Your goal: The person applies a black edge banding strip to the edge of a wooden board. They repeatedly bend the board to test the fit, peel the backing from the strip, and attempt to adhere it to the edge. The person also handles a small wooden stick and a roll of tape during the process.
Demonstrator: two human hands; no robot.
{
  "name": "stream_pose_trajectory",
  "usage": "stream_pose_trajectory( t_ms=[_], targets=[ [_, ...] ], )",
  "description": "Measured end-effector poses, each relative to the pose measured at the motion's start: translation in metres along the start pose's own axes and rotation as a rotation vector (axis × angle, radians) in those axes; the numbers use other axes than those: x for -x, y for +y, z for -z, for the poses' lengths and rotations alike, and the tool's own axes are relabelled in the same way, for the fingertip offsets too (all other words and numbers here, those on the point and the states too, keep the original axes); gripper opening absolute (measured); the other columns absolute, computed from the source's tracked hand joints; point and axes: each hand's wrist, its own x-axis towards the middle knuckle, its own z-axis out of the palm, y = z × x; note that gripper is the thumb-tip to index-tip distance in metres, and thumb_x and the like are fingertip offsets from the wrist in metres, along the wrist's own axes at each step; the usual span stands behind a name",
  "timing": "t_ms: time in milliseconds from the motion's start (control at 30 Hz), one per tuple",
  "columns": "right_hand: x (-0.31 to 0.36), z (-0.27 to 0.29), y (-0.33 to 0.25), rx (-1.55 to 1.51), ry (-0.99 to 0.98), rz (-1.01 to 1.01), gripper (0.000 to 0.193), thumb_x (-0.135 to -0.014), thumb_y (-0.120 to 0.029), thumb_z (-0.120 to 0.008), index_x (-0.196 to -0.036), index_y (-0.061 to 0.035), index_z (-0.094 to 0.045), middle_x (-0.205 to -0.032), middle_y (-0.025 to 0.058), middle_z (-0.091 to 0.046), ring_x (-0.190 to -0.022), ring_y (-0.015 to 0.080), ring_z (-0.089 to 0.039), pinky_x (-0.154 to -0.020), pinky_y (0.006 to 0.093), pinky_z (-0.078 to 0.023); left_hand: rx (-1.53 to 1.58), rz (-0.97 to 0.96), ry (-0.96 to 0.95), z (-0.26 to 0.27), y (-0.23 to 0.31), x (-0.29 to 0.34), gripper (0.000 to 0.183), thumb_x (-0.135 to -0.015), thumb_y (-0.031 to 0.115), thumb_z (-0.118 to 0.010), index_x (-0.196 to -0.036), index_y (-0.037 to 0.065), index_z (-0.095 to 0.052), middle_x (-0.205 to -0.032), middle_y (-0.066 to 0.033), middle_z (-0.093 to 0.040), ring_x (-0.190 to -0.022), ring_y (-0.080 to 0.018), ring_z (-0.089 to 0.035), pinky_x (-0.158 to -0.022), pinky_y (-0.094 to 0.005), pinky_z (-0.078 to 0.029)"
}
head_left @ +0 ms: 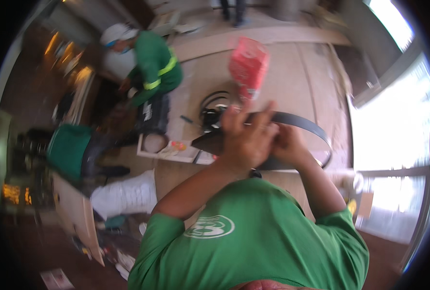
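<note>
My left hand (246,140) is over a dark, flat strip (311,126), its fingers stretched and a little apart, slightly blurred. Close beside it, my right hand (289,144) is closed, its fingers curled on the strip and partly hidden behind the left. The strip bends out to the right in a loop and back toward my body. A dark flat piece (209,142) shows under the left hand. Just beyond the hands stands a red printed bag (248,65), with a black coil (210,108) to its left.
A brown board-topped table (292,67) spreads ahead. At its near left is a shallow white tray (181,155) with a roll of tape (155,142). A co-worker in green (157,63) bends at the left, near a green-backed chair (70,150). Bright windows (393,125) line the right.
</note>
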Motion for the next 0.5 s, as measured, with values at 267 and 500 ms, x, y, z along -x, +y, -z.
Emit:
stream_pose_trajectory(
  t_ms=[267,500],
  targets=[
    [0.010,0.012,-0.019,-0.188,0.032,0.112,0.033,-0.081,0.005,-0.058,-0.113,0.0042,-0.064,-0.104,0.0098,-0.070,-0.096,0.0160,-0.066,-0.082,0.0280,-0.050,0.181,0.042,0.087,-0.018,0.009,-0.005,0.027,-0.089,0.014,-0.063,-0.115,0.006,-0.066,-0.143,-0.0037,-0.056,-0.132,-0.0250,-0.049,-0.115,-0.0495,-0.022],
    [0.020,0.010,0.014,-0.092,0.041,0.027,0.031,-0.080,-0.001,-0.066,-0.111,0.0048,-0.068,-0.093,0.0072,-0.071,-0.086,0.0098,-0.061,-0.067,0.0287,-0.051,0.379,0.109,0.086,-0.002,0.012,0.016,0.008,-0.087,0.013,-0.059,-0.082,0.008,-0.057,-0.129,-0.0117,-0.061,-0.125,-0.0306,-0.054,-0.109,-0.0514,-0.030]
  ],
)
